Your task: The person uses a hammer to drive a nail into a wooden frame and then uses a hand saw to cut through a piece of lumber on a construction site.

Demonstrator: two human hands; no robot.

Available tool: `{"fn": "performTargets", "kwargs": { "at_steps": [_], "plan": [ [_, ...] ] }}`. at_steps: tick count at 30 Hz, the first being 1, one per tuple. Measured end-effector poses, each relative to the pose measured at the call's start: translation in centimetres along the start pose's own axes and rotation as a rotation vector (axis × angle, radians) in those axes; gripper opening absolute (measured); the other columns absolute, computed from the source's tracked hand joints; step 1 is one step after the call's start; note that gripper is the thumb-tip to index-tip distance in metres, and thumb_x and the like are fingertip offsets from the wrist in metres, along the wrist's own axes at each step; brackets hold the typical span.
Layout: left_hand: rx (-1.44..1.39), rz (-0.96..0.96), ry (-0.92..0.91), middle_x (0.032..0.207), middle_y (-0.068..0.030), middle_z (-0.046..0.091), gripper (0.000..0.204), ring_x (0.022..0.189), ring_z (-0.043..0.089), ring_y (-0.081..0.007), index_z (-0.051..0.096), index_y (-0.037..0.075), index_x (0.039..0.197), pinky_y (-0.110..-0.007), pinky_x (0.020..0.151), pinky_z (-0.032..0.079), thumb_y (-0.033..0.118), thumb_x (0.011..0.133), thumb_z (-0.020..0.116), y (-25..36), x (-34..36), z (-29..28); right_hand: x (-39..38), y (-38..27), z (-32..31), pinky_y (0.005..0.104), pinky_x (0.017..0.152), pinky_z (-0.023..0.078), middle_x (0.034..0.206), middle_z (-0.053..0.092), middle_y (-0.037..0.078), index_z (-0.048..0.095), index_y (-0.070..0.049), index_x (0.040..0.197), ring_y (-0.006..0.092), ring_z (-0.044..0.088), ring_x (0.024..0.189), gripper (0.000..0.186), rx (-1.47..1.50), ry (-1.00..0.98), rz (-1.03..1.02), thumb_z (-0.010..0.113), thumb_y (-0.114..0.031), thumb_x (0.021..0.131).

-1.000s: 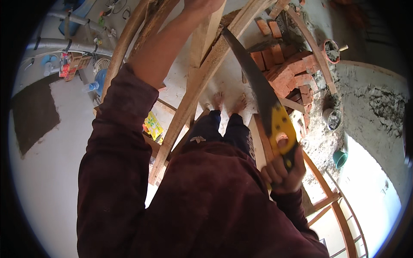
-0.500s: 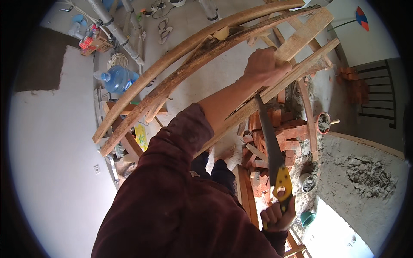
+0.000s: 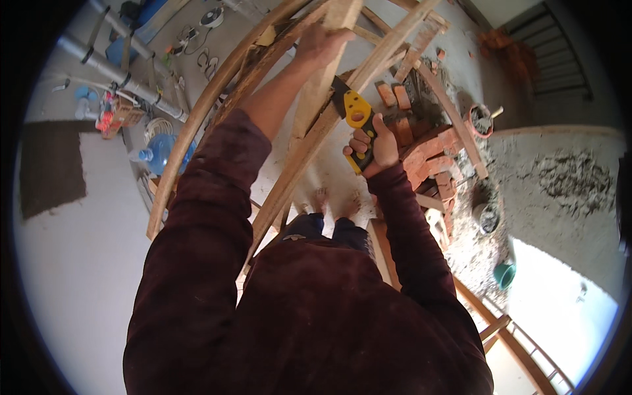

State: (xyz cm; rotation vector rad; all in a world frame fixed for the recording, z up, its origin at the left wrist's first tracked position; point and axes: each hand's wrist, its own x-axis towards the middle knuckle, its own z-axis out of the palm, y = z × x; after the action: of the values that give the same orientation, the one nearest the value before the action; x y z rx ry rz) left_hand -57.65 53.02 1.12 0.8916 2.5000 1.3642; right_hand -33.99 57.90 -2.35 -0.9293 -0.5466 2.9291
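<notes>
My right hand (image 3: pixel 378 148) is closed around the black-and-yellow handle of a hand saw (image 3: pixel 357 108). Only a short stretch of its dark blade shows, beside a long wooden beam (image 3: pixel 283 178); the rest of the blade is hidden, so I cannot tell whether it touches the wood. Further up and left, my left hand (image 3: pixel 321 47) grips the upper part of a flat wooden board (image 3: pixel 319 85). That board slants down to the long beam. Two curved timbers (image 3: pixel 191 135) run past on the left of my left forearm.
Stacked red bricks (image 3: pixel 424 155) lie right of the beam, near a bucket of mortar (image 3: pixel 481 120) and a green bucket (image 3: pixel 505 275). A big blue water bottle (image 3: pixel 158 155) stands on the left, below metal poles (image 3: pixel 122 79). My bare feet (image 3: pixel 345 205) are on the floor beneath.
My right hand has brought the saw up and left, from low beside the bricks to the beam near the board. My left hand still grips the board. The whole view has shifted.
</notes>
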Motion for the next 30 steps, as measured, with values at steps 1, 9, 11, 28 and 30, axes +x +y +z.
{"fn": "performTargets", "kwargs": {
  "at_steps": [1,9,11,28,30],
  "plan": [
    [0.057,0.158,0.056,0.075,-0.0228,0.067,0.062,0.076,0.067,-0.0327,0.068,-0.007,0.083,-0.042,0.074,0.05,0.054,0.07,0.068,1.2,-0.6,0.6,-0.3,0.1,-0.9,0.0321,0.054,0.04,0.057,0.032,-0.006,0.052,-0.016,0.105,0.0096,0.031,0.045,0.038,0.038,-0.073,0.002,0.036,-0.05,0.101],
    [-0.005,-0.099,0.046,0.075,-0.0176,0.065,0.051,0.073,0.064,-0.0278,0.065,-0.007,0.084,-0.04,0.07,0.047,0.043,0.075,0.065,1.0,-3.1,-0.8,-22.6,2.2,-3.4,0.0288,0.044,0.04,0.074,0.052,-0.002,0.044,-0.019,0.13,0.0103,0.042,0.046,0.035,0.11,0.107,0.082,0.029,-0.038,0.104],
    [-0.023,-0.198,-0.003,0.067,-0.0139,0.062,0.042,0.067,0.06,-0.0262,0.064,-0.004,0.081,-0.043,0.065,0.045,0.038,0.076,0.064,1.2,-3.0,0.0,-22.2,2.9,-5.6,0.0305,0.053,0.044,0.088,0.055,0.001,0.041,-0.018,0.136,0.0122,0.048,0.057,0.039,0.207,-0.278,-0.017,0.031,-0.039,0.104],
    [-0.006,-0.036,0.14,0.051,-0.0121,0.05,0.048,0.053,0.053,-0.0229,0.058,-0.006,0.062,-0.042,0.056,0.04,0.041,0.073,0.065,0.2,-2.1,-0.1,-8.6,4.0,-1.2,0.0283,0.051,0.041,0.065,0.042,-0.002,0.048,-0.014,0.113,0.01,0.039,0.048,0.034,-0.018,0.162,0.003,0.032,-0.042,0.103],
    [-0.051,-0.028,0.17,0.056,-0.0148,0.053,0.048,0.057,0.056,-0.0239,0.061,-0.007,0.07,-0.041,0.059,0.042,0.041,0.075,0.062,1.3,-1.4,1.5,-0.2,3.2,-0.6,0.0284,0.053,0.04,0.058,0.038,-0.003,0.049,-0.013,0.102,0.0109,0.033,0.043,0.038,0.121,-0.134,-0.048,0.035,-0.048,0.102]
  ]
}}
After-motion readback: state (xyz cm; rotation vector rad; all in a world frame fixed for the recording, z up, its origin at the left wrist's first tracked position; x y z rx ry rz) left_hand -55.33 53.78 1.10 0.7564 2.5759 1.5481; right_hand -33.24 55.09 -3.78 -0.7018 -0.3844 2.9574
